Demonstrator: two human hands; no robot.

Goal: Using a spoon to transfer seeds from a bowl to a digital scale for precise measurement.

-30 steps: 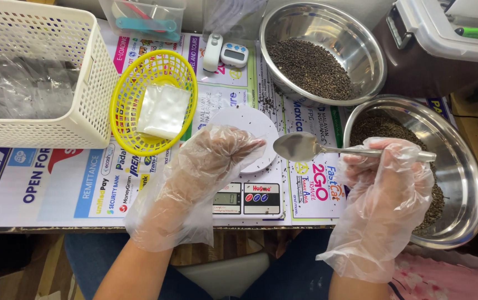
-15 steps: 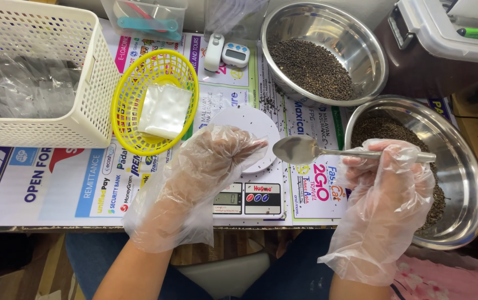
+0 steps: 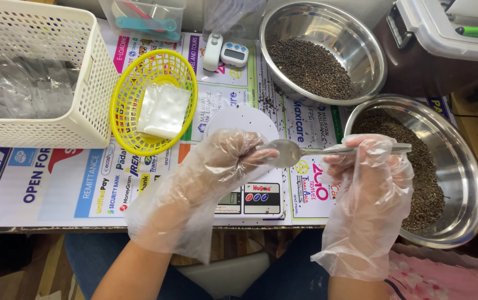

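Head view, and I read it from the left: a white mesh basket (image 3: pixel 38 72) sits against the worktop's (image 3: pixel 55 189) left edge, with a yellow basket (image 3: pixel 152 100) just beside it. My left hand (image 3: pixel 205 178), gloved, hovers over the small scale (image 3: pixel 247 183) near the front edge, fingers loosely curled, grasping nothing that I can see. My right hand (image 3: pixel 369 183) grips a metal spoon (image 3: pixel 305 151) by its handle, its bowl touching the left fingertips. Two steel bowls of dark seeds (image 3: pixel 417 161) crowd the right side.
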